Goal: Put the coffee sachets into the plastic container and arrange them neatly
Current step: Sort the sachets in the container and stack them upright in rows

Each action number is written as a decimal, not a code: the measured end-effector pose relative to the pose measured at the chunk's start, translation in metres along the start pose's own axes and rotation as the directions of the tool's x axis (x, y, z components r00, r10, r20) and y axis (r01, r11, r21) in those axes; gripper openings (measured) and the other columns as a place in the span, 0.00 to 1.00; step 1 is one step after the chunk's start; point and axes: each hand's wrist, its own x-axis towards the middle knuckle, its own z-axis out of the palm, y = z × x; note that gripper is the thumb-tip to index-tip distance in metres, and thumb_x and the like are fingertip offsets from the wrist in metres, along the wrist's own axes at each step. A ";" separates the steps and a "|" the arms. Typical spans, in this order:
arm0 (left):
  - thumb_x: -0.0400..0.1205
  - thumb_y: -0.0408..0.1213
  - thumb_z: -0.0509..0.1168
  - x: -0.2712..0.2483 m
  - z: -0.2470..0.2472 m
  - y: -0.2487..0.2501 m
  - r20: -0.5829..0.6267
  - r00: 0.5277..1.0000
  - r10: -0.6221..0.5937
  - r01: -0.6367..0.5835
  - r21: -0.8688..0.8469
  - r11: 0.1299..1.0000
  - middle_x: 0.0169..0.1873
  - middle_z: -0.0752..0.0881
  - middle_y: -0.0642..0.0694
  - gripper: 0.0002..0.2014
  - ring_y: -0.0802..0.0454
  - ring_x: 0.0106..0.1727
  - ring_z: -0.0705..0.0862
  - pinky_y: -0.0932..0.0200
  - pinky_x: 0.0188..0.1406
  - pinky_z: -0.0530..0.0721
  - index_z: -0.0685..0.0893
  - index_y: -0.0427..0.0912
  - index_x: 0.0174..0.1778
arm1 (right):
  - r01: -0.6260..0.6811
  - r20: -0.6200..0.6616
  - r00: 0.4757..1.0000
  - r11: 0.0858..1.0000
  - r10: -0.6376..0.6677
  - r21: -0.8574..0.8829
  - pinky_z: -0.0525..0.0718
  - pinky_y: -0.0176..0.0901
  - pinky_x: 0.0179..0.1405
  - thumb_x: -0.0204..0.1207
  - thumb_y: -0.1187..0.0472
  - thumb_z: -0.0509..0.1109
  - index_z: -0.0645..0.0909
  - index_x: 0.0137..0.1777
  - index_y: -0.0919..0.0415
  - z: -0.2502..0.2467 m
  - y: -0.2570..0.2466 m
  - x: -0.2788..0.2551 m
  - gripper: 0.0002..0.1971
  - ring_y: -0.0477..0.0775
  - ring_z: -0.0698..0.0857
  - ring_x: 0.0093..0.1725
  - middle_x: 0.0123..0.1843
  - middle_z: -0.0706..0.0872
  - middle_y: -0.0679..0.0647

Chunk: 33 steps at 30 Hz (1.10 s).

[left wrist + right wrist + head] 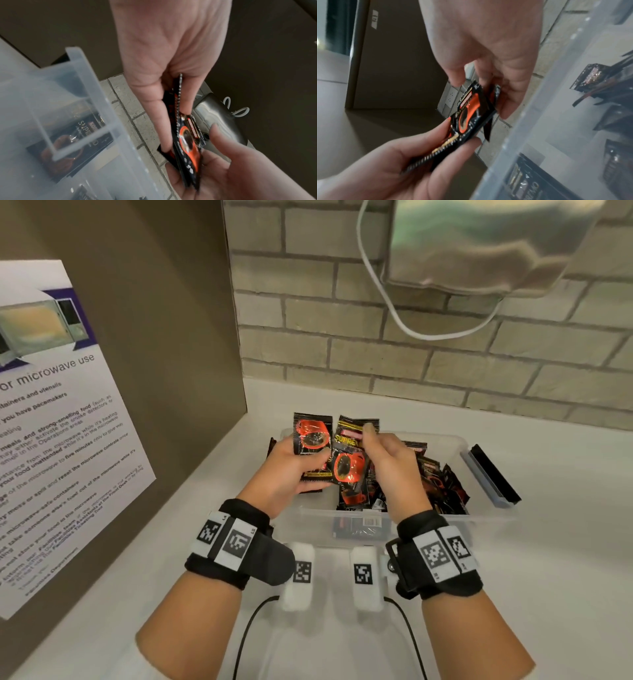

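Fingertips of the right hand (383,460) pinch the upper edge of a black-and-orange coffee sachet (349,453) near the middle of the head view, while the left hand (291,470) curls thumb over front and fingers behind a small stack of sachets (312,438), holding them upright just above the near-left part of the plastic container (455,440). From the left wrist view the stack (187,140) shows edge-on, thin and slightly bowed, so these packets are judged light, flexible and glossy enough to slide against one another. Gripping across the flat faces, or at the crimped serrated seam, should hold best; a loose pinch risks the pack fanning out. Below the hands, loose sachets (442,484) lie jumbled and leaning at odd angles inside the clear tub, toward the right of centre. Beyond it, a grey-blue strip (493,477) rests on the white counter (565,508) at right, and a microwave notice (58,422) fills the left side.
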 end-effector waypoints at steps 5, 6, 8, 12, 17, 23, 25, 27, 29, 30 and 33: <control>0.80 0.28 0.65 0.001 -0.005 0.002 -0.030 0.999 0.012 -0.013 -0.032 0.999 0.59 0.85 0.40 0.17 0.43 0.59 0.85 0.53 0.46 0.89 0.77 0.38 0.65 | -0.098 0.024 0.995 0.961 0.095 0.258 0.83 0.55 0.61 0.80 0.64 0.66 0.84 0.54 0.59 -0.003 -0.001 0.005 0.08 0.59 0.87 0.56 0.54 0.89 0.59; 0.80 0.28 0.64 0.001 -0.008 0.002 -0.060 0.998 0.027 -0.030 -0.043 0.999 0.59 0.86 0.41 0.16 0.43 0.60 0.85 0.53 0.49 0.89 0.78 0.40 0.64 | -0.104 -0.019 0.994 0.960 0.112 0.259 0.81 0.56 0.62 0.80 0.64 0.65 0.83 0.56 0.59 -0.003 0.001 0.008 0.08 0.59 0.86 0.58 0.56 0.88 0.59; 0.81 0.28 0.64 0.002 -0.013 0.002 -0.117 0.992 0.048 -0.053 -0.046 0.998 0.58 0.86 0.42 0.14 0.45 0.59 0.85 0.53 0.49 0.88 0.80 0.42 0.62 | -0.128 -0.078 0.986 0.971 0.146 0.201 0.77 0.62 0.68 0.80 0.61 0.64 0.76 0.66 0.62 -0.003 0.005 0.012 0.15 0.62 0.80 0.67 0.67 0.82 0.61; 0.81 0.28 0.64 0.002 -0.015 0.004 -0.172 0.984 0.054 -0.067 -0.072 0.995 0.59 0.86 0.43 0.17 0.47 0.59 0.86 0.53 0.51 0.87 0.77 0.41 0.66 | -0.037 -0.123 0.991 0.983 0.060 0.181 0.76 0.66 0.68 0.79 0.70 0.63 0.71 0.58 0.42 -0.002 0.007 0.009 0.19 0.63 0.75 0.72 0.73 0.73 0.62; 0.81 0.29 0.64 0.000 -0.011 0.005 -0.141 0.988 0.058 -0.068 -0.066 0.996 0.60 0.85 0.44 0.18 0.46 0.61 0.85 0.48 0.55 0.86 0.75 0.45 0.67 | 0.112 -0.143 0.985 0.988 -0.097 0.102 0.82 0.51 0.55 0.78 0.70 0.65 0.65 0.56 0.43 -0.003 0.003 0.006 0.21 0.54 0.82 0.53 0.59 0.78 0.59; 0.83 0.37 0.62 0.000 -0.003 0.007 -0.102 0.993 0.066 -0.073 -0.068 0.995 0.60 0.85 0.45 0.17 0.47 0.60 0.85 0.49 0.52 0.88 0.74 0.48 0.68 | 0.199 -0.061 0.976 0.973 -0.207 -0.115 0.74 0.19 0.49 0.82 0.71 0.57 0.82 0.47 0.54 -0.002 0.002 0.005 0.15 0.37 0.77 0.50 0.57 0.78 0.57; 0.83 0.38 0.62 0.001 0.000 0.007 -0.116 0.990 0.083 -0.093 -0.079 0.993 0.61 0.85 0.45 0.17 0.47 0.60 0.85 0.48 0.53 0.87 0.73 0.49 0.68 | 0.176 -0.008 0.984 0.982 -0.177 -0.063 0.74 0.13 0.40 0.83 0.69 0.56 0.83 0.50 0.60 0.001 -0.001 0.003 0.13 0.39 0.77 0.48 0.56 0.76 0.57; 0.84 0.39 0.61 0.002 0.002 0.008 -0.124 0.987 0.098 -0.110 -0.093 0.990 0.61 0.84 0.46 0.17 0.47 0.60 0.86 0.49 0.50 0.88 0.72 0.50 0.69 | 0.143 0.066 0.988 0.989 -0.141 -0.032 0.73 0.14 0.38 0.84 0.60 0.57 0.85 0.50 0.62 0.003 -0.006 0.000 0.14 0.40 0.78 0.48 0.52 0.75 0.54; 0.85 0.40 0.60 0.004 0.004 0.009 -0.130 0.986 0.103 -0.117 -0.104 0.988 0.62 0.83 0.47 0.17 0.48 0.59 0.86 0.49 0.50 0.88 0.71 0.51 0.69 | 0.151 0.106 0.984 0.986 -0.144 -0.066 0.72 0.20 0.45 0.84 0.51 0.57 0.85 0.48 0.58 0.002 -0.010 -0.004 0.17 0.36 0.78 0.48 0.50 0.76 0.51; 0.85 0.40 0.59 0.004 0.005 0.008 -0.131 0.986 0.103 -0.117 -0.103 0.988 0.62 0.83 0.47 0.16 0.49 0.59 0.86 0.49 0.51 0.87 0.71 0.51 0.69 | 0.151 0.119 0.983 0.986 -0.141 -0.071 0.71 0.24 0.51 0.83 0.49 0.57 0.86 0.48 0.57 0.001 -0.011 -0.005 0.18 0.34 0.77 0.51 0.51 0.77 0.50; 0.85 0.40 0.59 0.004 0.009 0.007 -0.126 0.987 0.095 -0.106 -0.085 0.991 0.62 0.84 0.46 0.15 0.48 0.60 0.85 0.50 0.51 0.87 0.73 0.50 0.68 | 0.136 0.145 0.981 0.989 -0.126 -0.059 0.68 0.19 0.52 0.82 0.46 0.58 0.86 0.49 0.60 0.001 -0.017 -0.007 0.21 0.25 0.75 0.49 0.51 0.77 0.50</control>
